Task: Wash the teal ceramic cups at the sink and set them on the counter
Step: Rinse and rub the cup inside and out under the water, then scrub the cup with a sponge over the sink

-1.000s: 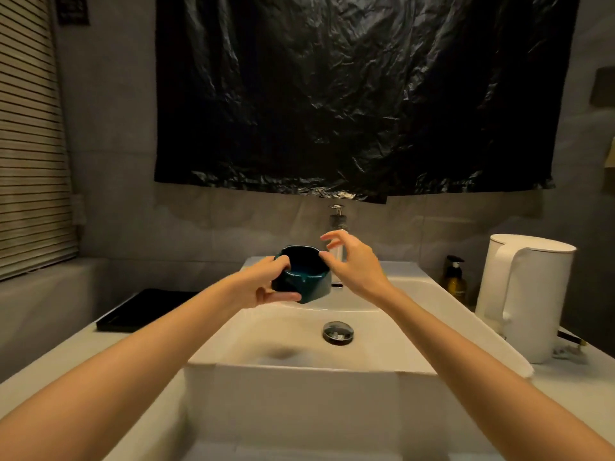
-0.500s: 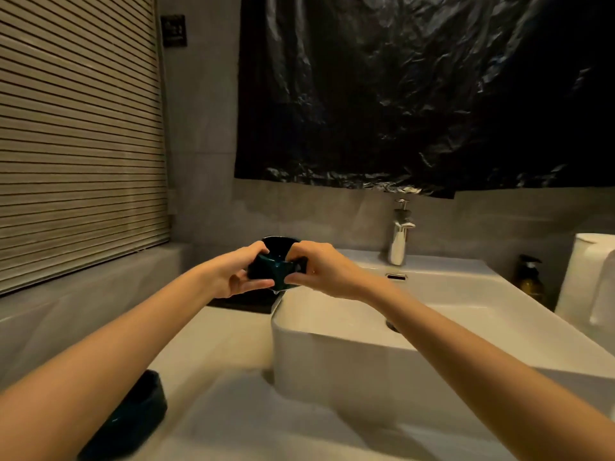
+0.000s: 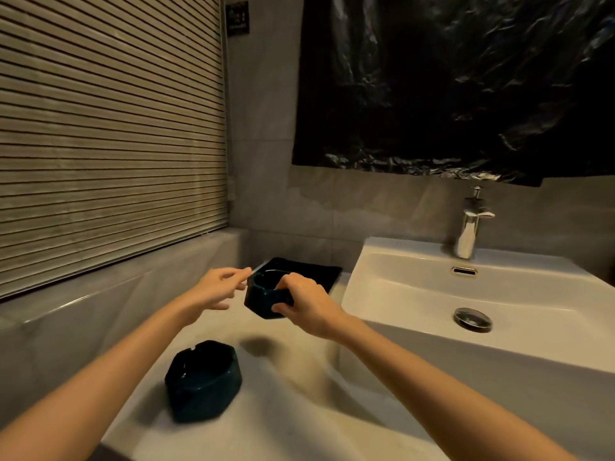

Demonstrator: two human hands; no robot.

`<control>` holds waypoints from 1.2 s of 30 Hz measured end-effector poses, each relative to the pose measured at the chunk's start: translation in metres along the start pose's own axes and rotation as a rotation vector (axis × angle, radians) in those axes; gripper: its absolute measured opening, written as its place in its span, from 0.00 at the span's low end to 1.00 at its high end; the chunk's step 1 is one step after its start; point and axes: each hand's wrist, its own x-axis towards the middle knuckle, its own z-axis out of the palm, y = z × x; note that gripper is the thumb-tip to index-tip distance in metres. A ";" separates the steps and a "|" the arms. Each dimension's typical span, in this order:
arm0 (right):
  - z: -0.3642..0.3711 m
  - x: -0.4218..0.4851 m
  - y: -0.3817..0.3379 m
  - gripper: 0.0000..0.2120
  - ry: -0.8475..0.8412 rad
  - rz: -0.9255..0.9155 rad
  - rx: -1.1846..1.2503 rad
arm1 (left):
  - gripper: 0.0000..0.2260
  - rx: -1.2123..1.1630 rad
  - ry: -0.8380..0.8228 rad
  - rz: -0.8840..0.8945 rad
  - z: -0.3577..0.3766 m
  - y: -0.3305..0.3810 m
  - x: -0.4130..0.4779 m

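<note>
Two cups are out of the white rectangular ceramic sink. One squat, dark teal ceramic cup stands upright on the pale stone table, which suggests it is already washed. The second teal cup is carried mouth-up by the person's right hand, left of the sink and in front of a flat black tray.

The right hand's fingers curl over the cup's near rim with the thumb against its outer wall, pinching that wall between them. A shadow on the table below suggests the cup is off the surface, probably on its way down beside its twin.

The left hand holds nothing. Its fingers are loosely spread just beside the cup's far rim, seemingly ready to steady it, though whether a fingertip touches the glaze cannot be told. A chrome tap stands at the back of the sink, with no water visible.
</note>
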 end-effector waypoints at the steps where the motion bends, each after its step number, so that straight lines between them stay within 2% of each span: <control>1: 0.008 -0.001 0.002 0.11 -0.009 0.004 -0.001 | 0.13 -0.005 -0.023 -0.009 -0.002 -0.006 -0.001; 8: 0.056 -0.011 0.013 0.11 -0.071 0.069 0.069 | 0.14 0.114 -0.192 -0.056 0.000 -0.034 0.000; 17: 0.076 -0.013 0.013 0.12 -0.108 0.060 0.075 | 0.15 0.198 -0.214 -0.065 0.004 -0.050 0.005; 22: 0.079 -0.013 0.012 0.12 -0.132 0.064 0.044 | 0.16 0.263 -0.234 0.013 -0.001 -0.055 -0.004; 24: 0.076 -0.016 0.010 0.13 -0.136 0.066 0.007 | 0.16 0.295 -0.215 0.057 -0.005 -0.058 -0.011; 27: 0.072 -0.024 0.000 0.14 -0.073 0.018 -0.074 | 0.14 0.312 -0.090 0.111 -0.014 -0.070 -0.021; 30: 0.067 -0.029 -0.024 0.13 -0.013 0.034 -0.007 | 0.15 0.253 0.027 0.072 -0.022 -0.081 -0.037; 32: 0.067 -0.024 -0.040 0.16 -0.129 0.168 0.064 | 0.18 0.204 0.055 0.013 -0.026 -0.087 -0.048; 34: 0.070 -0.016 -0.054 0.22 -0.363 0.302 0.117 | 0.21 0.207 0.026 -0.056 -0.031 -0.093 -0.057; 36: 0.073 -0.009 -0.062 0.22 -0.566 0.399 0.147 | 0.22 0.207 -0.006 -0.122 -0.035 -0.099 -0.065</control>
